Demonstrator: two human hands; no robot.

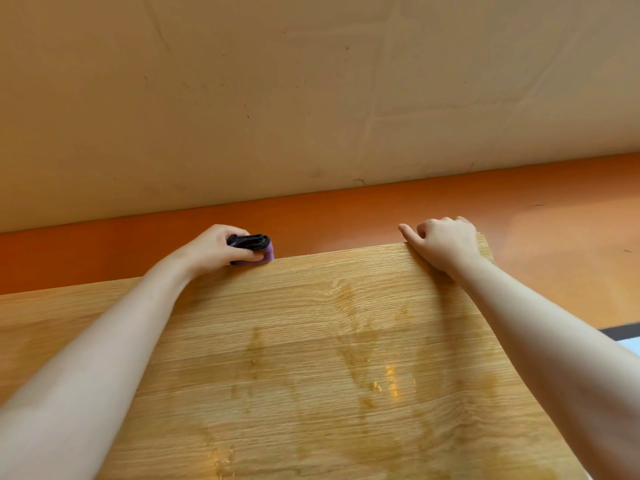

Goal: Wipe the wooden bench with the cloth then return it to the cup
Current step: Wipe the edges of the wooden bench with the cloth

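A tan plastered wall fills the upper half of the view, marked with faint pale cracks, smudges and a few small dark specks. At its foot it meets an orange floor, which is darker in a band along the wall and lighter out to the right. At the right edge, on the floor, a short dark strip borders a pale surface, mostly cut off by the frame.
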